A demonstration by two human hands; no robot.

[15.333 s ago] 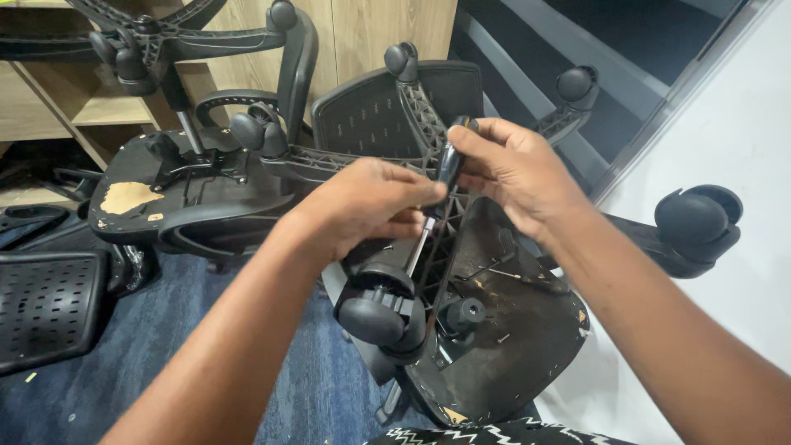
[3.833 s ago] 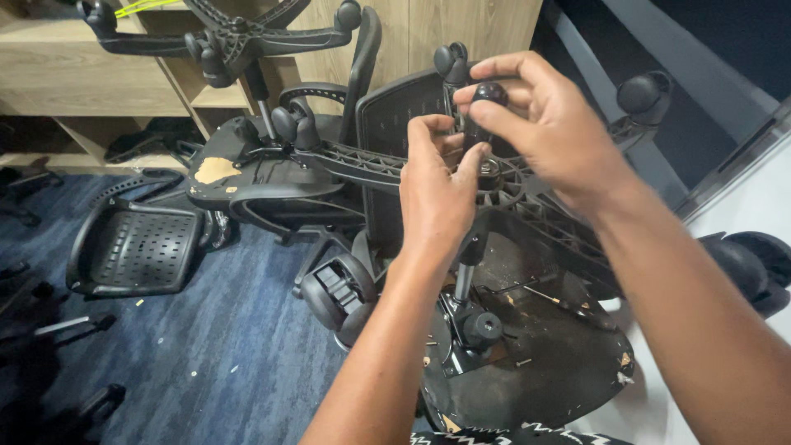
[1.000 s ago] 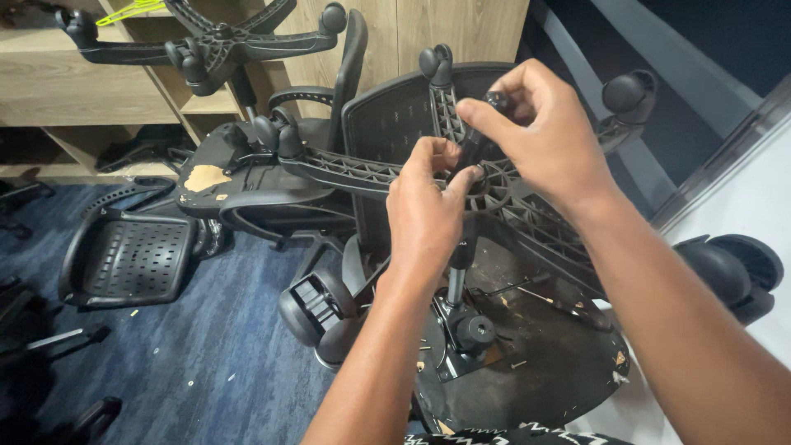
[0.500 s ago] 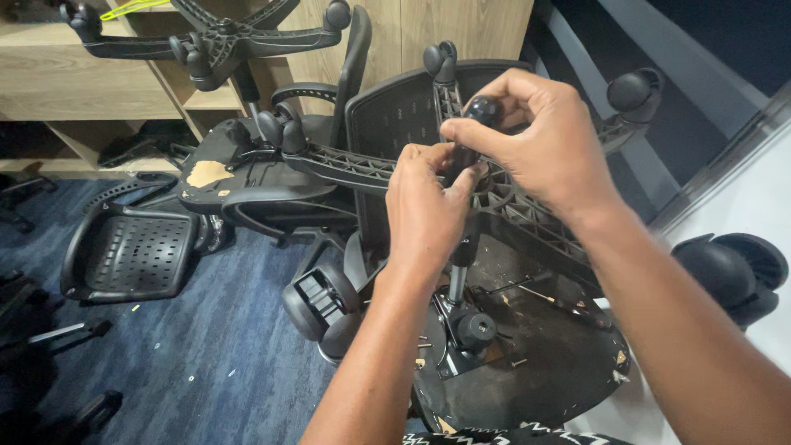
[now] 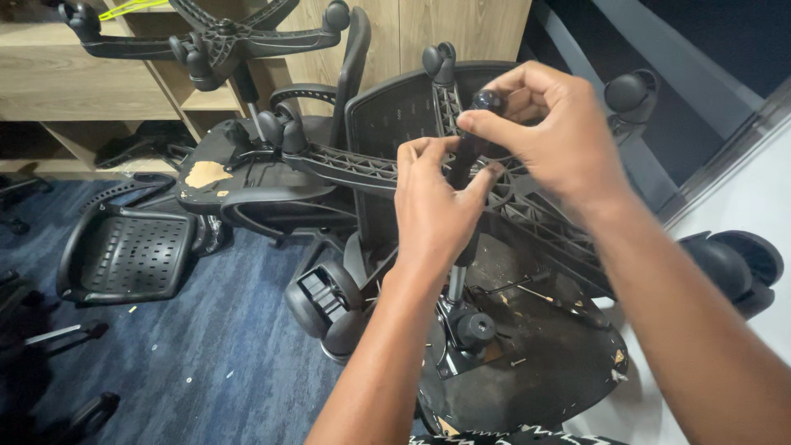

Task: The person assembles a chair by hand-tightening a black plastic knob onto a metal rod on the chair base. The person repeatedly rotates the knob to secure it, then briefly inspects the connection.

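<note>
An upturned office chair lies in front of me, its black star base (image 5: 527, 206) with ribbed legs and castors facing up. Below it is the bare underside of the seat (image 5: 535, 363) with its metal mechanism (image 5: 465, 330). A dark-handled screwdriver (image 5: 474, 136) stands upright over the hub. My left hand (image 5: 432, 206) wraps around the handle's lower part. My right hand (image 5: 552, 136) pinches the rounded top of the handle with its fingertips. The tool's tip is hidden behind my left hand.
A castor (image 5: 325, 305) hangs at the near left of the base, another (image 5: 733, 264) at the right. A mesh chair back (image 5: 124, 251) lies on the blue carpet. More chair parts and a second base (image 5: 222, 41) pile up against wooden shelving (image 5: 91, 82).
Both hands have stayed on the screwdriver over the hub. My right fingers have shifted on the handle top, and the view has drifted slightly.
</note>
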